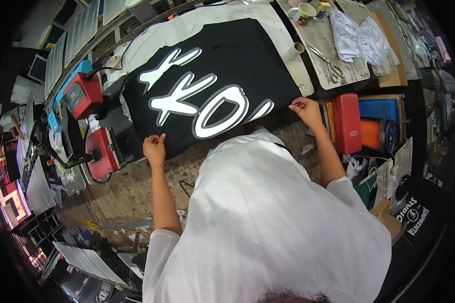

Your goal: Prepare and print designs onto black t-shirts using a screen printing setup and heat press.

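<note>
A black fabric panel [258,60] with large white, grey-outlined printed shapes lies spread over a white-covered board [283,45] in front of me. My left hand [154,147] pinches the near edge of the black panel toward its left. My right hand [304,110] grips the panel's near right corner between thumb and fingers. A short cardboard tube [294,51] sits beside the panel at the right.
Red heat presses [102,155] stand at left. At right are a worktop [333,78] with scissors [326,63], a mug [302,14] and bagged white cloth [346,35], plus a red case [348,122] and an orange-black device [376,135]. A person [11,126] is at far left.
</note>
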Demonstrator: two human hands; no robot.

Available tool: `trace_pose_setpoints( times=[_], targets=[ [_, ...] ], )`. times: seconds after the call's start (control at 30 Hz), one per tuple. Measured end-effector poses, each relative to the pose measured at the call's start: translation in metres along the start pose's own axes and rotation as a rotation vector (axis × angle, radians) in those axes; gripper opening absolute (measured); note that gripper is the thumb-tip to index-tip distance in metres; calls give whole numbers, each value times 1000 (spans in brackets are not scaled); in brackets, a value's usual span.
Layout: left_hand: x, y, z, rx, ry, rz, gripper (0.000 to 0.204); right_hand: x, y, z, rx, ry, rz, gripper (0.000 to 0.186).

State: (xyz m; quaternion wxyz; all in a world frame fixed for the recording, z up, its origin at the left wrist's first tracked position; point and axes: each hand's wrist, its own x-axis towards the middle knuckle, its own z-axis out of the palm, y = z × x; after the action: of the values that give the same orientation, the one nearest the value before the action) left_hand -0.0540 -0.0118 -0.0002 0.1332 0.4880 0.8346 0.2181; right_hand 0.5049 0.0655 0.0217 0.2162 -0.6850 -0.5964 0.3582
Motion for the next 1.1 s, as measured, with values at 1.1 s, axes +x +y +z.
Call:
trace_pose_setpoints(
  times=[1.1],
  targets=[
    [-50,89,33,162,-137,352,81,105,-180,86,1063,-693,162,29]
  ],
)
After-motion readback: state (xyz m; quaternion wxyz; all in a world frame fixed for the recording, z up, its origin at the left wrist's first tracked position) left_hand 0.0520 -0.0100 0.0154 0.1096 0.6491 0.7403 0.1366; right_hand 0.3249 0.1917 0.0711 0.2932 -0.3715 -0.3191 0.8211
